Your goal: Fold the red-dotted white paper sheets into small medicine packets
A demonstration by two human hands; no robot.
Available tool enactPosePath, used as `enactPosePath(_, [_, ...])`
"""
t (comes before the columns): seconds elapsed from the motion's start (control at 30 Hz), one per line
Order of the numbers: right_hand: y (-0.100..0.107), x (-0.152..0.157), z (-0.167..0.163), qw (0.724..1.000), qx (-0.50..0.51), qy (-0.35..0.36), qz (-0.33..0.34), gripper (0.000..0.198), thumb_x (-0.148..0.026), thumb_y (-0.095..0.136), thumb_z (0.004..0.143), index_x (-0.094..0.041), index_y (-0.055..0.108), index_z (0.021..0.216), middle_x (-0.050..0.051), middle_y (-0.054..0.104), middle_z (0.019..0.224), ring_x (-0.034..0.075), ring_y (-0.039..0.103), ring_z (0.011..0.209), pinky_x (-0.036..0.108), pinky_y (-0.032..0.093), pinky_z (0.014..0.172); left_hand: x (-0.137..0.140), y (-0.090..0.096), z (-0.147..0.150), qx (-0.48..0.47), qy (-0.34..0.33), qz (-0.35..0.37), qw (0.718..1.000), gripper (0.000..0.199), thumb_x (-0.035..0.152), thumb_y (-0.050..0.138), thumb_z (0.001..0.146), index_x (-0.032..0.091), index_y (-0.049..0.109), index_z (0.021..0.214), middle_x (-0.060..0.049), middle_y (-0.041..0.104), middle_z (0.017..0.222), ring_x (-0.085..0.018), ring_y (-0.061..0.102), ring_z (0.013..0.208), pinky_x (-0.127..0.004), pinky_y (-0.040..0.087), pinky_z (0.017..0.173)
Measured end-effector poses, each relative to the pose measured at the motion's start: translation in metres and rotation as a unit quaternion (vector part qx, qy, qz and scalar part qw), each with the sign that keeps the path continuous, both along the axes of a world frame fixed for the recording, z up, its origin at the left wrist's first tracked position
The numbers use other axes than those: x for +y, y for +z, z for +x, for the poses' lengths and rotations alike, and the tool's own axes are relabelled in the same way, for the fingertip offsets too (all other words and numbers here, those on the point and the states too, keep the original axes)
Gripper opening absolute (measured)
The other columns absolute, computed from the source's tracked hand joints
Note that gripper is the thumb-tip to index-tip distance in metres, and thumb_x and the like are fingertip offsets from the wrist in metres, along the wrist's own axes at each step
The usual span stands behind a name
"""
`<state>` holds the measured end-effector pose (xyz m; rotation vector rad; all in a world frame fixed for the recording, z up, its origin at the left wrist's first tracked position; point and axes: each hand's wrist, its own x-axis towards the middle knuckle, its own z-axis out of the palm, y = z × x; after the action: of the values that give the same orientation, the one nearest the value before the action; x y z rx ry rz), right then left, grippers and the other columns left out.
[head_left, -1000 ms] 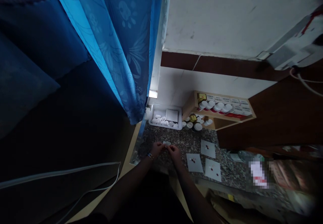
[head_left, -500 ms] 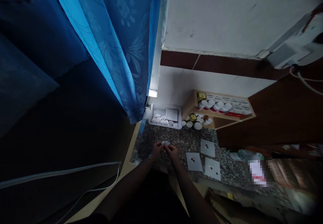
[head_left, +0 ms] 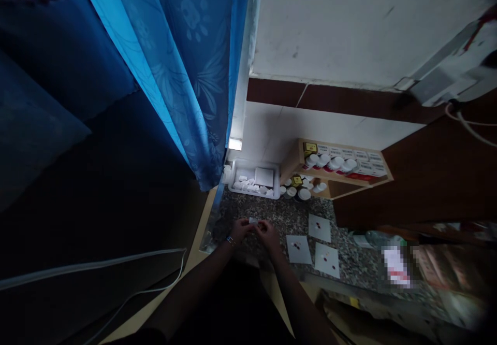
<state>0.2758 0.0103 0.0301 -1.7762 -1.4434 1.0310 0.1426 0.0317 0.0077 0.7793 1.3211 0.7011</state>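
Beyond hands point(head_left: 240, 229), pale wall point(head_left: 330, 29) is rising; leftward, blue curtain point(head_left: 194, 65) is hanging; rightward, dark panel point(head_left: 415, 184), perhaps wooden, is standing.

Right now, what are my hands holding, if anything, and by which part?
A small white paper-like piece: the left hand and right hand hold it by its near side; exact finger placement is too small to tell.

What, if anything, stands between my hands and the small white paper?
Nothing visible: the left hand and right hand both have fingertips on the small white paper. The white tray stands beyond them, not in between.
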Motion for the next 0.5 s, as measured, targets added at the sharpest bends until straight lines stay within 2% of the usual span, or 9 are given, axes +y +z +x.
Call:
enactPosePath(0.13, [-0.004, 0.006, 0.007, 0.998, 0.027, 0.06, -0.006, 0.029, -0.044, 0.053, 0.071, -0.017, 0.062, 0.072, 0.002, 0.061, 0.063, 0.015, 0.054, 0.059, 0.024, 0.04, 0.055, -0.002, -0.002, -0.005, -0.014, -0.021, -0.019, 1.0, 0.041, 0.043, 0.074, 0.051, 0.01, 0.066, 0.074, -0.004, 0.065, 0.069, -0.012, 0.057, 0.058, -0.02, 0.041, 0.05])
enactPosePath(0.33, [-0.004, 0.012, 0.015, 0.985, -0.026, 0.162, -0.052, 0.022, -0.032, 0.055, 0.071, -0.015, 0.065, 0.08, 0.002, 0.066, 0.073, 0.015, 0.056, 0.065, 0.023, 0.039, 0.058, -0.002, -0.014, -0.008, -0.021, -0.061, -0.011, 0.998, 0.041, 0.039, 0.075, 0.053, 0.01, 0.064, 0.08, -0.004, 0.066, 0.072, -0.014, 0.059, 0.061, -0.021, 0.042, 0.051])
enactPosePath(0.43, [-0.001, 0.013, 0.013, 0.97, -0.087, 0.211, -0.082, 0.02, -0.026, 0.054, 0.073, -0.016, 0.066, 0.085, 0.003, 0.067, 0.078, 0.016, 0.058, 0.069, 0.023, 0.038, 0.061, -0.004, -0.02, -0.007, 0.005, -0.081, 0.043, 0.996, 0.037, 0.031, 0.072, 0.059, 0.011, 0.063, 0.088, -0.006, 0.067, 0.077, -0.017, 0.06, 0.068, -0.025, 0.046, 0.058])
enactPosePath(0.5, [0.004, 0.013, 0.01, 0.956, -0.161, 0.225, -0.094, 0.02, -0.024, 0.052, 0.075, -0.017, 0.066, 0.087, 0.004, 0.068, 0.081, 0.016, 0.059, 0.073, 0.023, 0.037, 0.063, -0.006, -0.022, -0.006, 0.053, -0.078, 0.123, 0.988, 0.038, 0.025, 0.068, 0.063, 0.013, 0.061, 0.099, -0.007, 0.066, 0.089, -0.019, 0.06, 0.082, -0.029, 0.048, 0.069])
